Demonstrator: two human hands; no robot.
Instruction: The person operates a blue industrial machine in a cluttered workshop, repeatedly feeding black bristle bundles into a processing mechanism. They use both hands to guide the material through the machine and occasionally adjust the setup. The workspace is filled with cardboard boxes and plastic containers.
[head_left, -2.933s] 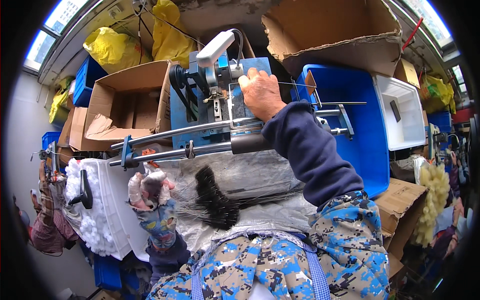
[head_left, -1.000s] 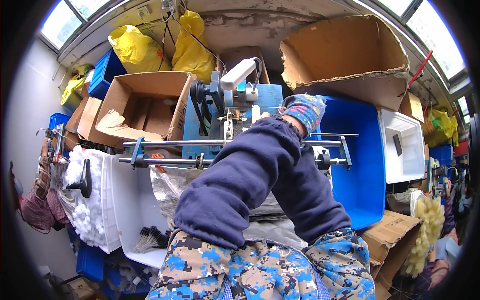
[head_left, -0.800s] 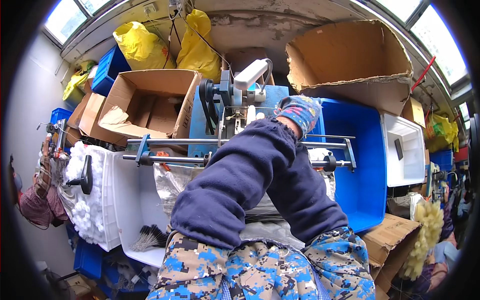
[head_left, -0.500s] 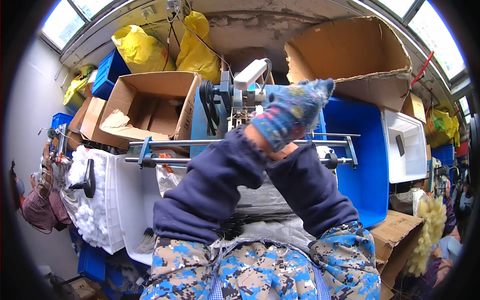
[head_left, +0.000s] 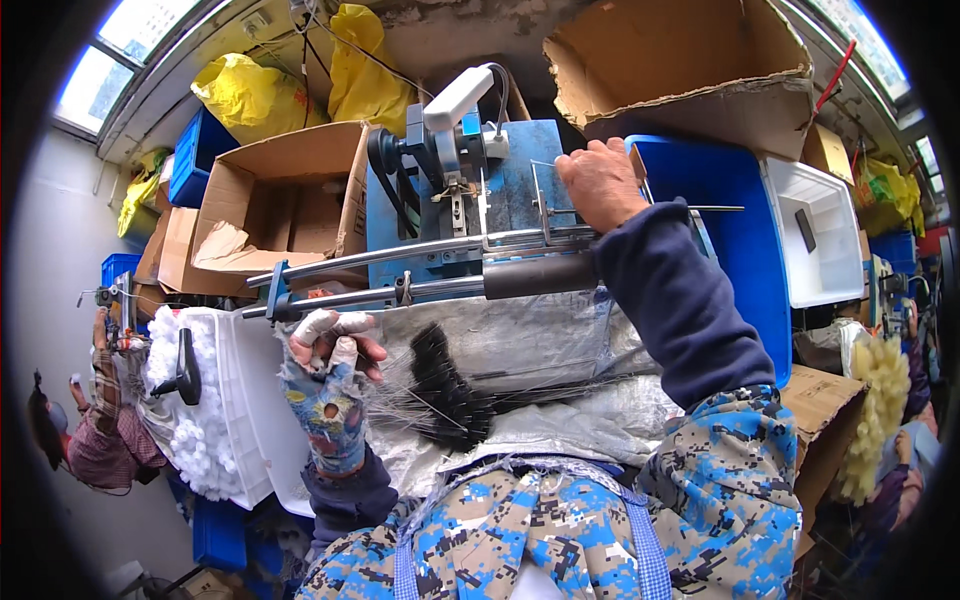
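My left hand (head_left: 335,352), in a ragged blue patterned glove with white tape on the fingers, is held low at the left end of the rails. Its fingers are curled toward the thumb; what they pinch, if anything, is unclear. Thin wires (head_left: 395,393) fan out beside it toward a black bristle brush (head_left: 440,385) on the grey cloth (head_left: 540,330). Farther off, my bare right hand (head_left: 603,185) is closed over a metal part at the right of the blue bench machine (head_left: 515,165). A dark roller (head_left: 540,275) sits on the front rail (head_left: 360,297) below that hand.
An open cardboard box (head_left: 290,195) stands left of the machine, a larger one (head_left: 690,110) behind it. A blue bin (head_left: 745,270) and a white bin (head_left: 815,235) are at right. White tufts (head_left: 205,440) fill a tub at left. Other people work at both sides.
My gloved left hand has come back from the machine toward the near left. My right hand, mostly hidden before, now shows at the machine's right. The rails look tilted and the view has shifted.
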